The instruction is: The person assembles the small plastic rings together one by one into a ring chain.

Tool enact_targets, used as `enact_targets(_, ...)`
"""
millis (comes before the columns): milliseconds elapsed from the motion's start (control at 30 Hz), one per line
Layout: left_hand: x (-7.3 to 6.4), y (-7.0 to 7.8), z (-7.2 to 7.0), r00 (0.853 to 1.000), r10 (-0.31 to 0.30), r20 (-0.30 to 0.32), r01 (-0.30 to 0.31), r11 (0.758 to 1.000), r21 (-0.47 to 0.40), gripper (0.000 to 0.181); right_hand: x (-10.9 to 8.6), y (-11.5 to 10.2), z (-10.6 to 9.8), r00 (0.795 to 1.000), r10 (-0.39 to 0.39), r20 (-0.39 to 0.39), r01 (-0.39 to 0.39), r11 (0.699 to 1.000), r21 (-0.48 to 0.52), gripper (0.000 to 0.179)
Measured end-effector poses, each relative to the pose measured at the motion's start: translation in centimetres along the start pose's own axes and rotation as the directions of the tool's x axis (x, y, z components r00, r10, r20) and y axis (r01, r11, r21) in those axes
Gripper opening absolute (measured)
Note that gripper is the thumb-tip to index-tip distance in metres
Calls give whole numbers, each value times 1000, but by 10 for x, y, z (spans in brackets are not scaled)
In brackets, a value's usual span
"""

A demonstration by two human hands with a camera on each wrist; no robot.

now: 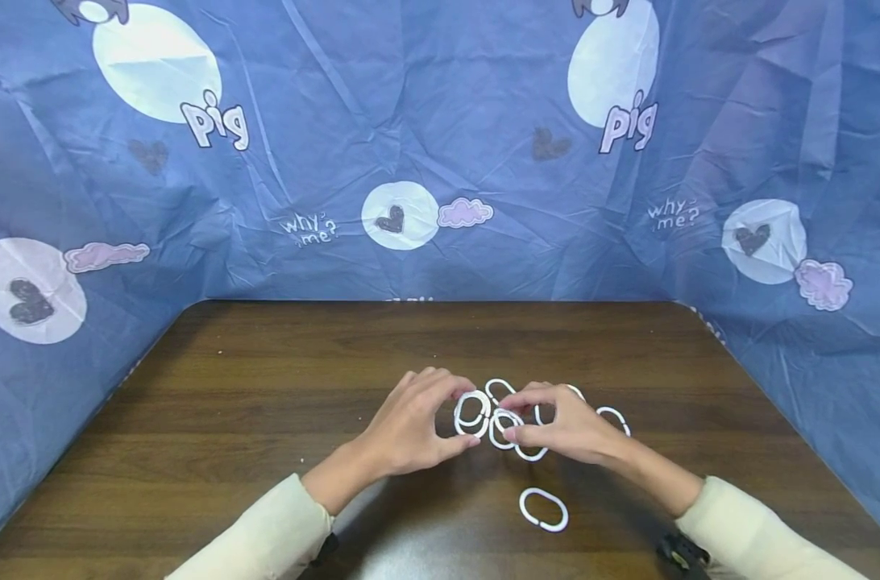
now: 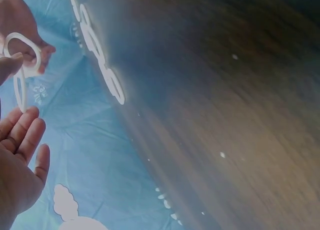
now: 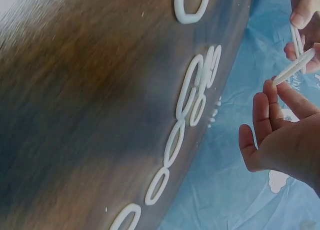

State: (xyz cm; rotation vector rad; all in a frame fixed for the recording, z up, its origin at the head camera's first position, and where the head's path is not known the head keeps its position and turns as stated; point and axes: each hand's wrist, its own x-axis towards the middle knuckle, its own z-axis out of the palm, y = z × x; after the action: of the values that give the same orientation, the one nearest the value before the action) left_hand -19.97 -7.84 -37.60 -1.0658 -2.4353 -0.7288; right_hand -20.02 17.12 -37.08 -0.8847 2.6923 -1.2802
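Left hand [image 1: 420, 424]: grip curved wide, thumb and fingertips pinching white ring [image 1: 458, 419], can't tell if more than one. Right hand [image 1: 566, 423]: similar deal, grip narrower, got another white ring [image 1: 491, 432]. Both held just off brown wood surface [image 1: 280, 387], overlapping in wrist views, can't tell if linked. More rings [image 1: 531, 457] lying around right hand. Lone split ring [image 1: 565, 518] nearer person. Cream sleeves [image 1: 266, 528]. Blue fabric [image 1: 440, 274] past surface, prints say "pig" and "why me?"

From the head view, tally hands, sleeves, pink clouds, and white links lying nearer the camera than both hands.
Hands: 2 (left hand, right hand)
Sleeves: 2
Pink clouds: 3
White link nearer than both hands: 1
Total: 8
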Motion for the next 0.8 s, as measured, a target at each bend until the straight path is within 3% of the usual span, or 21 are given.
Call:
enact_targets(333, 1, 4, 0, 1000, 23, -3, -23, 1000, 21, 54, 0, -2, 3, 996, 66, 53, -71, 993, 90, 30)
enact_targets(633, 0, 6, 1, 1000, 23, 0, -23, 1000, 20, 55, -1, -3, 4, 996, 70, 59, -77, 989, 125, 29)
enact_targets(800, 0, 7, 4, 999, 54, 1, -54, 998, 25, 54, 0, -5, 5, 994, 79, 70, -88, 986, 141, 31)
